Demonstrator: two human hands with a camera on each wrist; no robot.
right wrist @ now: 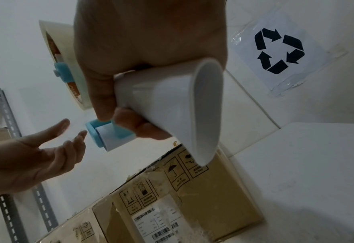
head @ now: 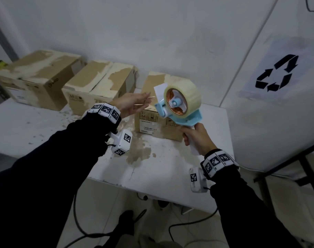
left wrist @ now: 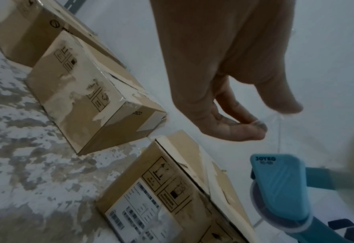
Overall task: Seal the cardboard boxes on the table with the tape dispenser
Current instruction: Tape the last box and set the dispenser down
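Three worn cardboard boxes stand in a row on the white table [head: 27, 122]: a left box [head: 36, 77], a middle box [head: 99, 85] and a right box [head: 156, 122]. My right hand [head: 193, 138] grips the white handle of a blue tape dispenser [head: 179, 102] carrying a clear tape roll, raised above the right box [right wrist: 192, 197]. The tape's loose end [head: 160, 90] sticks up at the dispenser's front. My left hand [head: 143, 100] hovers palm up just left of it, fingers loose. A thin clear strand [left wrist: 279, 131] runs from those fingertips toward the dispenser [left wrist: 280, 185].
A recycling sign [head: 277, 72] is taped to the wall at right. A perforated metal shelf post [right wrist: 7, 115] stands at far left. Cables [head: 84, 230] lie on the floor under the table's front edge [head: 152, 190]. A dark frame [head: 286, 163] leans at right.
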